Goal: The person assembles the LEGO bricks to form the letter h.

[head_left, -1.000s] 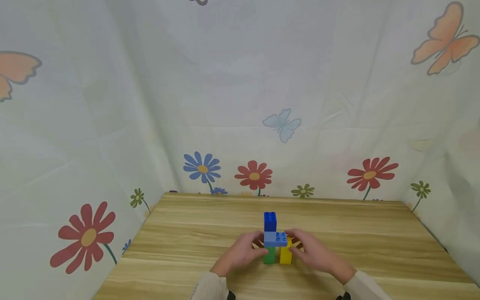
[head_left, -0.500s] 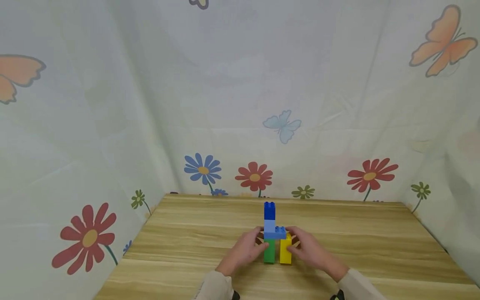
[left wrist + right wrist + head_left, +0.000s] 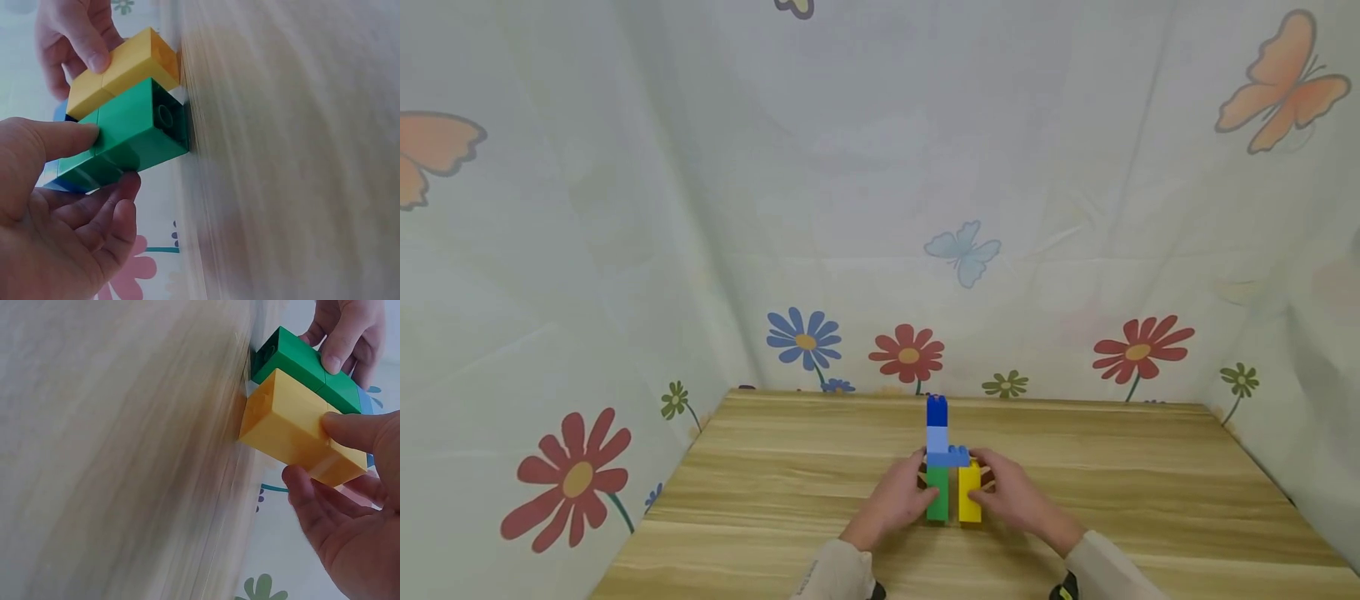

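Observation:
Toy building blocks form one joined structure in the head view. Green blocks (image 3: 937,500) stand on the left and yellow blocks (image 3: 970,507) on the right, with a gap between. A blue block (image 3: 953,459) bridges their tops; a light blue block (image 3: 937,439) and a dark blue block (image 3: 937,412) rise above its left end. My left hand (image 3: 897,497) grips the green blocks, thumb in front. My right hand (image 3: 1013,497) holds the yellow blocks likewise. The hollow underside of the green blocks (image 3: 128,125) shows in the left wrist view, so the structure leans back, its underside partly off the table.
A wood-grain table (image 3: 805,442) lies under the hands. Behind and beside it hangs a pale curtain (image 3: 850,167) printed with flowers and butterflies.
The structure has tipped backward: its top has moved away from me, and the studs show less while the front faces show more. Both hands have kept their hold.

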`<state>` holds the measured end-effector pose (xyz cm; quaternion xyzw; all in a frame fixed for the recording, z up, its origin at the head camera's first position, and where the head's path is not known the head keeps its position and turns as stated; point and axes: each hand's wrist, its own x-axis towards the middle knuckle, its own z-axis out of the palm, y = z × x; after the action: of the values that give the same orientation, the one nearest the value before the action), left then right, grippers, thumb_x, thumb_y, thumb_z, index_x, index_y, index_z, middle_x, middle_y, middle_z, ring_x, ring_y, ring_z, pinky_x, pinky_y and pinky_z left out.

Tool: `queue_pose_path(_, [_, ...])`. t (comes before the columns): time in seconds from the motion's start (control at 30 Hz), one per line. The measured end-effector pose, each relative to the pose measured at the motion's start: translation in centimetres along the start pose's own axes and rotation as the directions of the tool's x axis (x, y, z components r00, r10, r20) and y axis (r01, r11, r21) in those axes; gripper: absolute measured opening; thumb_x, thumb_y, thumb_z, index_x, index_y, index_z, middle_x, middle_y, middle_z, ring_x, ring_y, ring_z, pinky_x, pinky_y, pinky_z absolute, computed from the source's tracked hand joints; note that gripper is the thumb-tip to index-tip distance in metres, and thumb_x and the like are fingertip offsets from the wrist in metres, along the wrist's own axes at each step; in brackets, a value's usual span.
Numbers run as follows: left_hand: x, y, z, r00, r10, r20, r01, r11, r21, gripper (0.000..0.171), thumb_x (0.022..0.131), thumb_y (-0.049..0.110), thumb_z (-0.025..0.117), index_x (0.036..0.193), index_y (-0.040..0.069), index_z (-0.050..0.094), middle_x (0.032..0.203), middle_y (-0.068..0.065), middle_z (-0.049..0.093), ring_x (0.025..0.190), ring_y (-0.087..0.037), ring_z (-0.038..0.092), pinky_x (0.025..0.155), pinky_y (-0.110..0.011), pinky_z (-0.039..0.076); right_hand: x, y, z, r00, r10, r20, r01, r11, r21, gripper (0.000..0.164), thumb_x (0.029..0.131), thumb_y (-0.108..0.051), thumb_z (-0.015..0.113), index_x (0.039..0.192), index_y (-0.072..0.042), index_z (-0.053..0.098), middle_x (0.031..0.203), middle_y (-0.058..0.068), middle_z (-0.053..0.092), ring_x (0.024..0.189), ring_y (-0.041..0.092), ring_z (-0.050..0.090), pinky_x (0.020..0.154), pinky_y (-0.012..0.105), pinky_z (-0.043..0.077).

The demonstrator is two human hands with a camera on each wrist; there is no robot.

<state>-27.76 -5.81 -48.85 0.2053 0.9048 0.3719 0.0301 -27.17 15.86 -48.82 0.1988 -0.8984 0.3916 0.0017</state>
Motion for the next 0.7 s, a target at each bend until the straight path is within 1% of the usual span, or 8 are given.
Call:
queue_pose_path(0.1, [0.02,0.00,0.10,1.000,0.001,-0.006,-0.001,1.000,0.020,0.057,0.091,0.018,0.062,0.141,0.005,0.038,0.116,-0.007,0.059,0.089,-0.014,0.058,0.076,-0.029,0.050,0.11,-0.05,0.11,1.000,-0.005,-0.007,0.005,1.000,-0.007,0.059,0.083,-0.008,0.072,0.135,0.000,0.044,0.125,0.018,0.053,0.094,0.021,0.059,0.075,0.033,0.052])
queue_pose_path(0.23, [-0.07,-0.01,0.16,1.000,0.019,-0.009,-0.018,0.999,0.041,0.058,0.093,0.017,0.061,0.142,0.001,0.035,0.119,-0.011,0.058,0.090,-0.016,0.059,0.077,-0.031,0.050,0.17,-0.12,0.22,1.000,-0.015,-0.003,0.015,1.000,-0.009,0.060,0.083,-0.008,0.072,0.135,0.001,0.043,0.127,0.019,0.052,0.092,0.020,0.058,0.073,0.030,0.052])
queue_pose_path(0.43, [-0.21,-0.16,0.15,0.999,0.031,-0.010,-0.030,0.998,0.062,0.060,0.094,0.017,0.059,0.144,-0.002,0.031,0.124,-0.013,0.057,0.091,-0.017,0.060,0.076,-0.031,0.050,0.27,-0.36,0.31,1.000,-0.002,0.011,0.003,1.000,-0.017,0.061,0.083,-0.010,0.072,0.136,0.002,0.043,0.131,0.020,0.050,0.090,0.019,0.059,0.070,0.028,0.052])
queue_pose_path(0.7, [-0.11,-0.28,0.21,0.999,0.045,-0.016,-0.044,0.997,0.060,0.058,0.094,0.015,0.059,0.143,-0.001,0.033,0.125,-0.014,0.057,0.087,-0.015,0.062,0.070,-0.026,0.051,0.35,-0.34,0.40,1.000,0.015,0.012,-0.014,0.999,-0.042,0.063,0.081,-0.013,0.075,0.135,0.002,0.044,0.123,0.018,0.049,0.089,0.019,0.058,0.069,0.027,0.052])
